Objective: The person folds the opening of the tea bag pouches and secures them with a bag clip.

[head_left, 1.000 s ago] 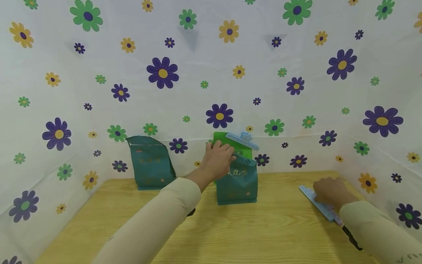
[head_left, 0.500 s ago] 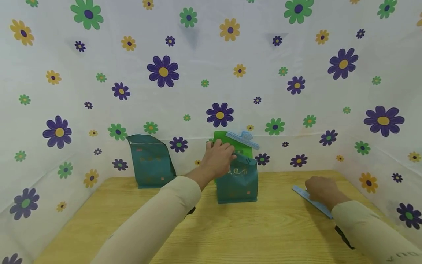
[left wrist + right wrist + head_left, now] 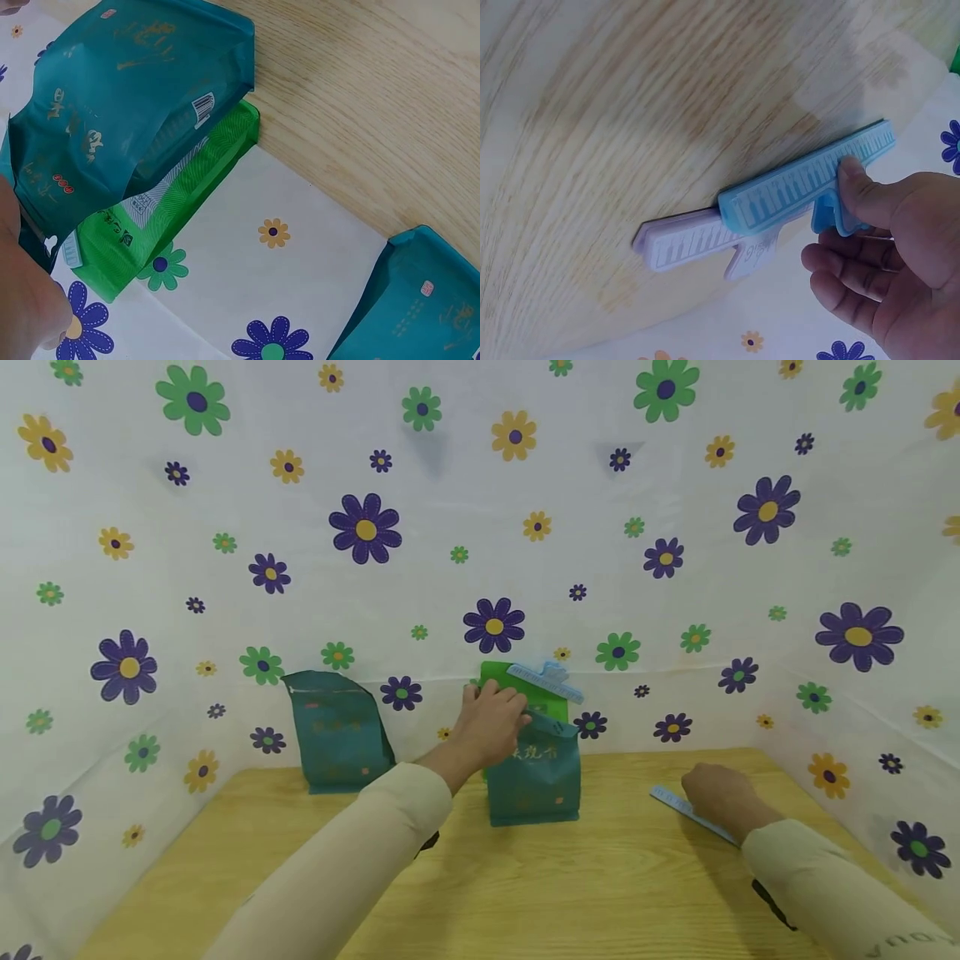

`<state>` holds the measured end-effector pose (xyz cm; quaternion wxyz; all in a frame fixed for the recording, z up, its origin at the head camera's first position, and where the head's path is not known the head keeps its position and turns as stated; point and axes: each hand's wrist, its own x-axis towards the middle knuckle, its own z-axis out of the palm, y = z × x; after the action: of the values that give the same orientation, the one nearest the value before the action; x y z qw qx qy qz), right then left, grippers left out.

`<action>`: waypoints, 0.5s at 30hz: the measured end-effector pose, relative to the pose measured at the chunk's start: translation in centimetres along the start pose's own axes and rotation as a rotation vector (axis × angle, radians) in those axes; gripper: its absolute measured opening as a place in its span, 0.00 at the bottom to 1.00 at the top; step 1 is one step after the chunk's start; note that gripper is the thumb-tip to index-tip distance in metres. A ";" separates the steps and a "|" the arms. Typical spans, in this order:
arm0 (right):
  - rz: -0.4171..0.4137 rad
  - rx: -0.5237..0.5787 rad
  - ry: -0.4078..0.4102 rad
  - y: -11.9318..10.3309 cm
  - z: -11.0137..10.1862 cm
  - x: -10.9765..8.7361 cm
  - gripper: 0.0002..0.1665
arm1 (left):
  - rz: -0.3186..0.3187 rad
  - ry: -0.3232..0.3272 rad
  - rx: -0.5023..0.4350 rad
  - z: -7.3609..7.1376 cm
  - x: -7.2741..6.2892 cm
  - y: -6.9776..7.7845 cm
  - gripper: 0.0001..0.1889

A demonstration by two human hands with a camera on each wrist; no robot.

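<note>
A teal pouch (image 3: 534, 781) with gold lettering stands upright mid-table, its top folded over toward the front. My left hand (image 3: 491, 724) grips its upper left edge; in the left wrist view the fingers are mostly cut off at the frame's edge. On the right, my right hand (image 3: 900, 247) holds a light blue bag clip (image 3: 799, 180) printed with piano keys, the thumb on its bar near the handle. A similar lilac bag clip (image 3: 686, 244) lies partly behind the blue one in the right wrist view; in the head view it is hidden.
Right behind the teal pouch stands a bright green pouch (image 3: 495, 673) with a blue clip (image 3: 546, 682) across its top. Another teal pouch (image 3: 341, 743), top open, stands at the back left. A flowered white cloth (image 3: 435, 585) walls in the wooden table (image 3: 600, 885).
My right hand has moved left with the blue clip, away from the lilac clip's spot. The left hand stays at the pouch's top.
</note>
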<state>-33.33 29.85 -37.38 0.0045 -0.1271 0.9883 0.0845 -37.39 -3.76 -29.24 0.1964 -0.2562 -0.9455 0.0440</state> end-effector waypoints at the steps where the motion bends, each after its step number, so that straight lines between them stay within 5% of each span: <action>1: -0.001 -0.004 0.003 -0.1 0.1 0.0 0.06 | -0.004 -0.007 -0.001 0.0 0.0 0.0 0.14; 15: -0.056 0.139 -0.122 -0.2 -1.6 0.3 0.07 | 0.014 0.001 0.004 0.1 -0.1 -0.1 0.14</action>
<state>-33.59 29.30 -35.83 0.0756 -0.1487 0.9857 0.0230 -37.36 -3.92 -29.32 0.1970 -0.2621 -0.9435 0.0473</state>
